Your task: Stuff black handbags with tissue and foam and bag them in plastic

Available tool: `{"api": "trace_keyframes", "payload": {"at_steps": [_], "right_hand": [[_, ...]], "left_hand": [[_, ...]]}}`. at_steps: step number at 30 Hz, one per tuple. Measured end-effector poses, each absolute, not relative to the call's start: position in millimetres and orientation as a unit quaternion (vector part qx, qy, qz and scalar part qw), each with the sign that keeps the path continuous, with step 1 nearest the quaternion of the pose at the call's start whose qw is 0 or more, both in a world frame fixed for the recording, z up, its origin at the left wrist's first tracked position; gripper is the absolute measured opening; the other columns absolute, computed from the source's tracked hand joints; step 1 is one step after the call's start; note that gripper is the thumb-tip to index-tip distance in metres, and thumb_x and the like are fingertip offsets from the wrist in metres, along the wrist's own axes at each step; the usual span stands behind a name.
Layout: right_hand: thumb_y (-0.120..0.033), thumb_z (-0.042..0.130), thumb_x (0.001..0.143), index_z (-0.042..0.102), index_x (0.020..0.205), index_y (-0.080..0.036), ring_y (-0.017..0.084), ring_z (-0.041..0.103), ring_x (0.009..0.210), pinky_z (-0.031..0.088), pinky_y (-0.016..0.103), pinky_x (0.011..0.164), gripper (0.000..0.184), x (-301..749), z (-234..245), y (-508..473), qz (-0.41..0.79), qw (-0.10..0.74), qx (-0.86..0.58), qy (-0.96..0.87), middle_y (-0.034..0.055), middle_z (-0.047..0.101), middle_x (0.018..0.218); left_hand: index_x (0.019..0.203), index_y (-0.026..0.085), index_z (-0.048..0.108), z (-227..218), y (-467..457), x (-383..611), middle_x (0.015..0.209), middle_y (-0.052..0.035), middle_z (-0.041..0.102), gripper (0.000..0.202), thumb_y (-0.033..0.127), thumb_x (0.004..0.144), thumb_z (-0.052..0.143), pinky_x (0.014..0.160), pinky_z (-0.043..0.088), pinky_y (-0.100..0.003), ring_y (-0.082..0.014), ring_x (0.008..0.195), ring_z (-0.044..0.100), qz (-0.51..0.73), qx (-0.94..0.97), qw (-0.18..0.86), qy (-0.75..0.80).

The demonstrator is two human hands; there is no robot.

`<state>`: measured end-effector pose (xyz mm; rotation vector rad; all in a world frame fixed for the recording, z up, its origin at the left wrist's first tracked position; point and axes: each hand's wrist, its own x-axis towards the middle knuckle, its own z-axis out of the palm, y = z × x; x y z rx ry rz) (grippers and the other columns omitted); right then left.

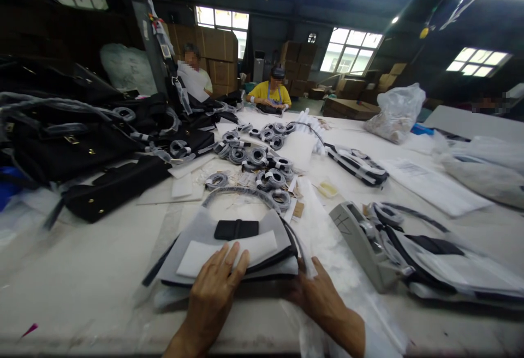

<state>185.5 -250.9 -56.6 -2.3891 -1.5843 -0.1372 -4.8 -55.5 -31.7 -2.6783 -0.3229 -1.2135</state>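
Note:
A black handbag (292, 249) lies flat in front of me, its face covered with grey-white wrapping and its wrapped handle (241, 189) arched away from me. On it rest a small black strap piece (236, 230) and a white foam sheet (262, 246). My left hand (216, 287) lies across the foam sheet with its fingers stretched out, pressing on the bag. At the bag's right lower corner, my right hand (323, 298) has its fingers curled around the edge; some fingertips are hidden there. Clear plastic film (305, 325) hangs beside and below that hand.
A grey tape dispenser (360, 243) and another wrapped handbag (454, 260) stand to the right. Several coiled, wrapped straps (257, 156) are heaped beyond my bag. Black handbags (69, 134) pile up on the left. Two people sit across the table, one in a yellow shirt (262, 93).

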Motion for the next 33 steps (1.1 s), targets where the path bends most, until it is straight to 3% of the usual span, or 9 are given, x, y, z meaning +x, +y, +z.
{"api": "trace_keyframes", "payload": {"at_steps": [3, 6, 15, 19, 21, 24, 26, 29, 33], "right_hand": [[-0.012, 0.073, 0.076, 0.071, 0.091, -0.021, 0.024, 0.063, 0.087, 0.042, 0.037, 0.086, 0.017, 187, -59, -242, -0.099, 0.129, -0.807, -0.568, 0.0067, 0.072, 0.098], [-0.019, 0.071, 0.084, 0.069, 0.081, -0.021, 0.021, 0.061, 0.08, 0.039, 0.034, 0.078, 0.005, 193, -48, -239, -0.085, 0.119, -0.81, -0.568, 0.0033, 0.069, 0.083], [-0.021, 0.072, 0.086, 0.063, 0.071, -0.021, 0.019, 0.056, 0.078, 0.036, 0.033, 0.077, 0.017, 162, -22, -251, -0.045, 0.149, -0.768, -0.621, 0.0004, 0.064, 0.076], [-0.031, 0.077, 0.082, 0.068, 0.082, -0.025, 0.018, 0.06, 0.073, 0.038, 0.031, 0.072, 0.011, 143, 1, -247, 0.048, 0.135, -0.729, -0.67, -0.0015, 0.068, 0.078], [-0.031, 0.069, 0.09, 0.069, 0.088, -0.026, 0.015, 0.062, 0.071, 0.04, 0.028, 0.069, 0.006, 143, 22, -239, 0.077, 0.182, -0.705, -0.681, -0.0017, 0.069, 0.078], [-0.032, 0.056, 0.099, 0.07, 0.089, -0.024, 0.014, 0.063, 0.072, 0.042, 0.025, 0.069, 0.019, 161, 58, -206, 0.058, 0.253, -0.687, -0.678, 0.0003, 0.069, 0.078], [-0.033, 0.054, 0.099, 0.071, 0.087, -0.022, 0.015, 0.063, 0.075, 0.043, 0.025, 0.072, 0.023, 182, 74, -168, 0.008, 0.221, -0.719, -0.659, 0.0024, 0.069, 0.081], [-0.029, 0.057, 0.096, 0.072, 0.102, -0.022, 0.02, 0.063, 0.095, 0.043, 0.029, 0.084, 0.018, 215, 75, -101, -0.032, 0.038, -0.784, -0.619, 0.0064, 0.071, 0.1], [-0.016, 0.065, 0.083, 0.073, 0.099, -0.012, 0.029, 0.061, 0.103, 0.042, 0.037, 0.087, 0.019, 238, 46, -32, -0.026, -0.032, -0.797, -0.603, 0.0165, 0.071, 0.104]], "left_hand": [[0.125, 0.023, 0.063, -24, -46, -7, 0.129, -0.0047, 0.067, 0.04, 0.007, 0.095, 0.042, 0.097, 0.048, -0.034, -0.0219, 0.116, 0.063, -0.389, -0.909, 0.109, -0.098], [0.125, 0.021, 0.062, -14, -30, -9, 0.126, -0.0071, 0.067, 0.039, 0.008, 0.095, 0.041, 0.092, 0.052, -0.034, -0.0217, 0.11, 0.065, -0.376, -0.912, 0.124, -0.106], [0.124, 0.023, 0.064, -23, -32, -12, 0.126, -0.0065, 0.067, 0.041, 0.007, 0.094, 0.042, 0.094, 0.05, -0.036, -0.024, 0.111, 0.065, -0.357, -0.912, 0.161, -0.12], [0.128, 0.025, 0.061, -34, -45, -9, 0.13, -0.0055, 0.065, 0.044, 0.007, 0.094, 0.04, 0.097, 0.049, -0.038, -0.0257, 0.116, 0.062, -0.339, -0.917, 0.15, -0.145], [0.127, 0.026, 0.062, -42, -51, -7, 0.131, -0.0051, 0.065, 0.041, 0.011, 0.096, 0.04, 0.1, 0.047, -0.04, -0.0265, 0.118, 0.061, -0.344, -0.915, 0.142, -0.153], [0.126, 0.028, 0.063, -53, -57, -3, 0.132, -0.0048, 0.064, 0.037, 0.017, 0.099, 0.04, 0.104, 0.044, -0.041, -0.0262, 0.12, 0.06, -0.365, -0.908, 0.125, -0.164], [0.125, 0.028, 0.063, -58, -58, -2, 0.131, -0.0046, 0.064, 0.035, 0.019, 0.099, 0.04, 0.105, 0.043, -0.041, -0.0259, 0.121, 0.06, -0.377, -0.903, 0.121, -0.165], [0.126, 0.029, 0.062, -62, -57, -1, 0.132, -0.0046, 0.064, 0.034, 0.022, 0.099, 0.043, 0.106, 0.043, -0.04, -0.0254, 0.123, 0.059, -0.377, -0.903, 0.118, -0.167], [0.126, 0.029, 0.061, -65, -57, 0, 0.133, -0.0046, 0.063, 0.033, 0.022, 0.097, 0.048, 0.106, 0.044, -0.04, -0.0255, 0.123, 0.059, -0.376, -0.902, 0.121, -0.173]]}}
